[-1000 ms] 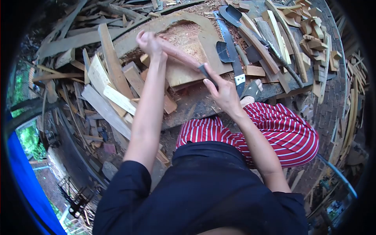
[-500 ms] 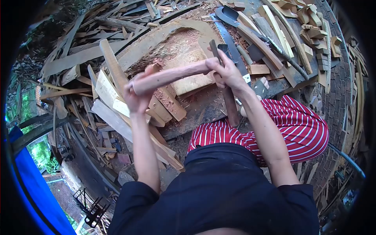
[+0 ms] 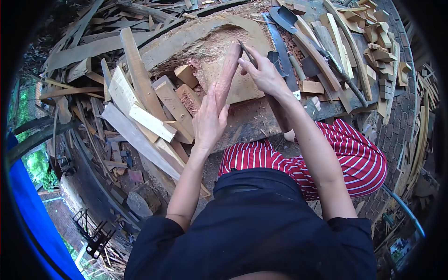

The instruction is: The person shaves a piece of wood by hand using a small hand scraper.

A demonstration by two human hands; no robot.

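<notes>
A rounded wooden piece (image 3: 227,74) is held upright-tilted over the chopping block (image 3: 205,32), its lower end clasped in the closed grip of the left hand (image 3: 210,122). A thin blade (image 3: 247,54) is pinched in the closed grip of the right hand (image 3: 265,73) and is laid against the upper end of the piece. Reddish shavings (image 3: 219,39) are spread on the block. A handsaw (image 3: 283,51) is seen just beside the right hand, and offcuts (image 3: 149,107) are piled to the left.
</notes>
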